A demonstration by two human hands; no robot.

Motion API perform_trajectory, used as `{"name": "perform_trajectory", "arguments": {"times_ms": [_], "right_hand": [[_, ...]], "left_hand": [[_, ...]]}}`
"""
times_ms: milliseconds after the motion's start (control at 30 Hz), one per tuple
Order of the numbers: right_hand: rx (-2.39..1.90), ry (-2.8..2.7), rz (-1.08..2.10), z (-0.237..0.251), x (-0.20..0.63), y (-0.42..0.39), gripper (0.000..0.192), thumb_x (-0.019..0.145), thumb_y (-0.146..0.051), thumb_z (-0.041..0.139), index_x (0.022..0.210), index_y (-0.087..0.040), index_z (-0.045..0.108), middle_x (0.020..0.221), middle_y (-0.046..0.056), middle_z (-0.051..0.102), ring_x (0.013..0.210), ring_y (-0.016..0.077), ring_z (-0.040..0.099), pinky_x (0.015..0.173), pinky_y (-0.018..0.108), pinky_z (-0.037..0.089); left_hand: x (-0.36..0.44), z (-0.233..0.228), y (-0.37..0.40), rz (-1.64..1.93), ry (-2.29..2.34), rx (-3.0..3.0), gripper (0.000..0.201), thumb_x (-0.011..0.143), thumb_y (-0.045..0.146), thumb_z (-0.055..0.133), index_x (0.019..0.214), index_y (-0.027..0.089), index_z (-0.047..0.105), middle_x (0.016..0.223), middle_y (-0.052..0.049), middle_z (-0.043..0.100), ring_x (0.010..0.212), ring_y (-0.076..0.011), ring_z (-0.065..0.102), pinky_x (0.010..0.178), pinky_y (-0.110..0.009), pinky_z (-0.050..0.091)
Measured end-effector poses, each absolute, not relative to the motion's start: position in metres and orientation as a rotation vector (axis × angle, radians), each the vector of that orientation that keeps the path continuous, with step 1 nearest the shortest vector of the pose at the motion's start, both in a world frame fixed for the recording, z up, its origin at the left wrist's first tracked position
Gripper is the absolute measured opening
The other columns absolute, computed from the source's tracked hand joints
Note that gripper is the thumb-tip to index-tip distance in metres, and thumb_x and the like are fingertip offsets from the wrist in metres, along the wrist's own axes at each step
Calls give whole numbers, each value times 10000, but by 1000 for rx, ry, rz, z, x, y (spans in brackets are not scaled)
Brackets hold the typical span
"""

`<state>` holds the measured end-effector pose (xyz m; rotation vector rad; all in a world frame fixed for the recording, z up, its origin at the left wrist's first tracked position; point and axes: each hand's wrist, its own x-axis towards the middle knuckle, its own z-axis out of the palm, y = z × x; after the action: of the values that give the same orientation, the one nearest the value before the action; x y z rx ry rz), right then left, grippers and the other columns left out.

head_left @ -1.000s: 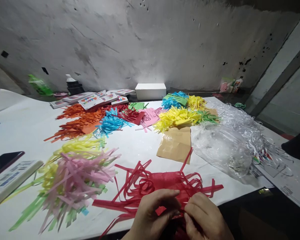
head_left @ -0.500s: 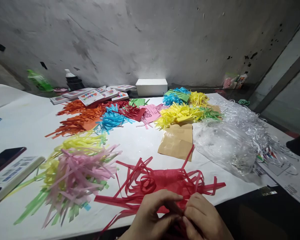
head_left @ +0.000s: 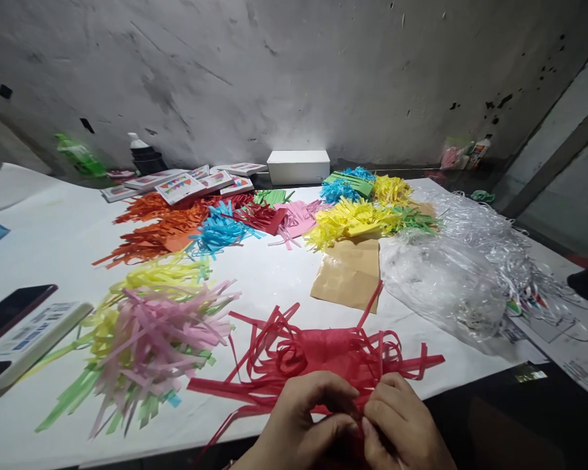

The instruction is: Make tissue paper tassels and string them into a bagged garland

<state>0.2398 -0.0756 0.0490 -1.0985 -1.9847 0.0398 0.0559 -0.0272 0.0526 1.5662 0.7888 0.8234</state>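
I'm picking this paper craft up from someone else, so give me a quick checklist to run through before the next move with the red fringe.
1. Both hands on the work: ok. The left hand and right hand pinch the red fringe at the near table edge.
2. Fringe supported: ok, most of it lies on the white table cover.
3. Strands untangled: not ok, several loop and cross.
4. Kept apart from the pink and yellow pile: ok, a gap shows.
5. Plastic bag out of the way: ok, it lies to the right.
6. Grip point under the fingers: cannot tell, hidden.
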Motion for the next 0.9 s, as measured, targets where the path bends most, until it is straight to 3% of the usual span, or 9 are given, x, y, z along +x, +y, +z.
{"name": "perform_trajectory", "arguments": {"times_ms": [133,433,667,800,900], "right_hand": [[-1075,-1948,90,46,236,-78,213,826,-14,463,747,-208,498,616,-8,560,577,130,514,546,243,417],[-1048,-1957,113,48,235,-78,220,798,-2,461,726,-208,490,604,-11,555,557,121,516,532,232,403],[-1113,-1911,213,54,247,-81,211,852,-42,453,746,-220,494,612,-22,542,569,125,526,553,226,434],[-1141,-1826,306,53,251,-86,218,899,-87,450,739,-221,512,610,-22,537,551,126,530,520,222,431],[-1124,-1808,330,47,246,-86,220,904,-88,460,743,-216,538,618,-14,572,554,127,550,524,221,451]], "left_hand": [[58,56,-25,825,787,1606,258,676,-44,721,757,191,787,713,-8,760,666,-131,669,656,-169,499],[58,56,-27,760,782,1456,222,633,-29,758,693,183,780,684,0,725,654,-138,634,633,-192,474],[57,50,-26,857,641,1365,77,783,229,798,766,173,748,746,-16,665,718,-131,598,674,-204,472],[62,40,-29,789,537,1065,154,821,304,783,823,172,704,860,-11,592,645,-99,607,555,-187,498],[67,27,-33,736,478,872,178,824,299,783,851,174,660,855,-7,594,552,-79,607,426,-143,439]]}}
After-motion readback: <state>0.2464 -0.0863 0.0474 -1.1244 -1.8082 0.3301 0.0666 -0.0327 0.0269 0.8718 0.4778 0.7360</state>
